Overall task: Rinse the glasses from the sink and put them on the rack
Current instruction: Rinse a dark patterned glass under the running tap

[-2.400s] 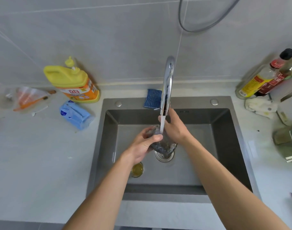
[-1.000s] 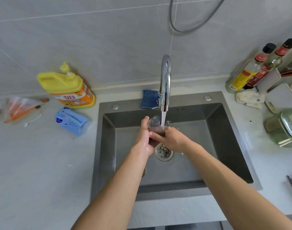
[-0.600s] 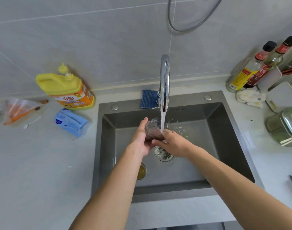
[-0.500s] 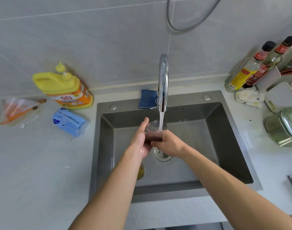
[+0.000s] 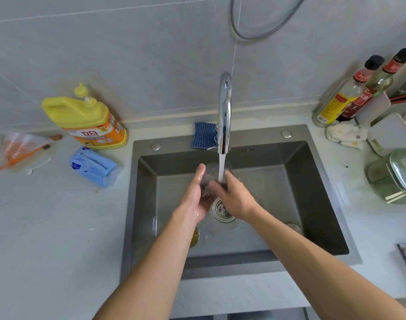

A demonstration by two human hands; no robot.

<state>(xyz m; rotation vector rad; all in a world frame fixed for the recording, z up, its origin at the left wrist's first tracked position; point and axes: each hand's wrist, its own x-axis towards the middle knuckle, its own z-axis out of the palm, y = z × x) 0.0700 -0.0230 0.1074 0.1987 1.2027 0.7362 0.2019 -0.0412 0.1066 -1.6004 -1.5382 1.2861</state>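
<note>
While water from the tap [image 5: 224,112] hits it, glass [image 5: 211,173] is held over the sink [image 5: 289,181], left hand [image 5: 195,197] curled round one side, right hand [image 5: 234,197] gripping the other, thumb across. Second glass [image 5: 194,236] on sink floor, half hidden by left arm [image 5: 151,262].

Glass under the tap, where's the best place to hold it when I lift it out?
Round its side wall, coming from the left as the left hand does. The glass is wet, mouth up under the stream, so fingers wrapped round the wall should slip less than a rim pinch. The right hand grips it too.
</note>
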